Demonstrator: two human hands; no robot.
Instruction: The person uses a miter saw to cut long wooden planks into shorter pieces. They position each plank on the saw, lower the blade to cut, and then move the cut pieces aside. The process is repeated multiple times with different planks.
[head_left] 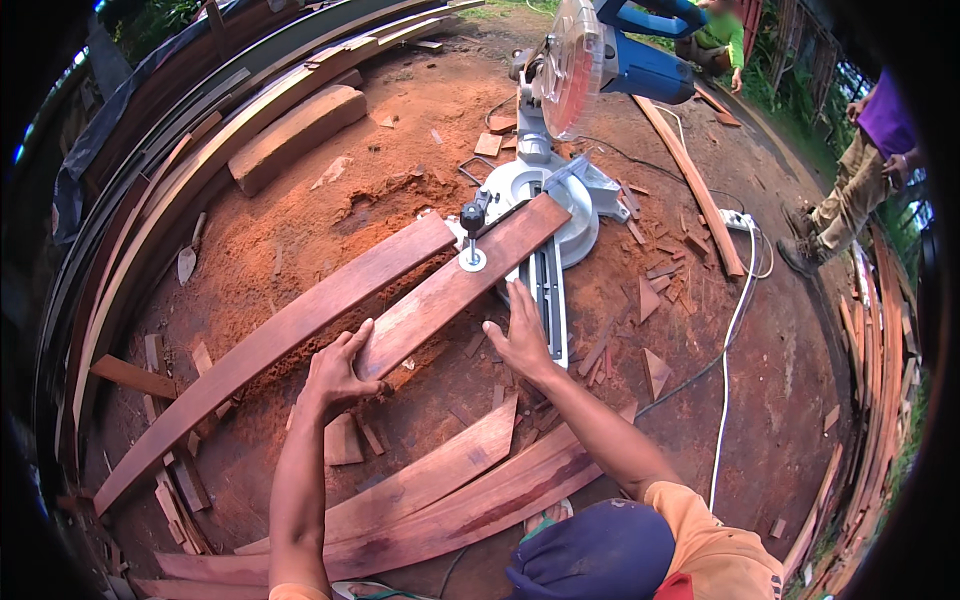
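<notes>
A reddish-brown wooden board (460, 285) lies across the white base (585, 225) of a miter saw (570, 75), held under a black-knobbed clamp (472, 225). My left hand (340, 370) grips the board's near end, with the thumb at one side and the fingers at the other. Beside the board's right edge is my right hand (522, 335), its fingers stretched out and their tips at the edge, over the saw's slotted arm (548, 300). The blade sits raised inside its clear guard, above the board's far end. A longer board (290, 300) runs alongside to the left.
Cut boards (430, 475) lie near my feet. Orange sawdust and offcuts (655, 370) cover the ground. Long planks (140, 240) are stacked at left, with a trowel (188, 250) nearby. A white cable (738, 320) crosses the right side. Two people (870, 170) are at the far right.
</notes>
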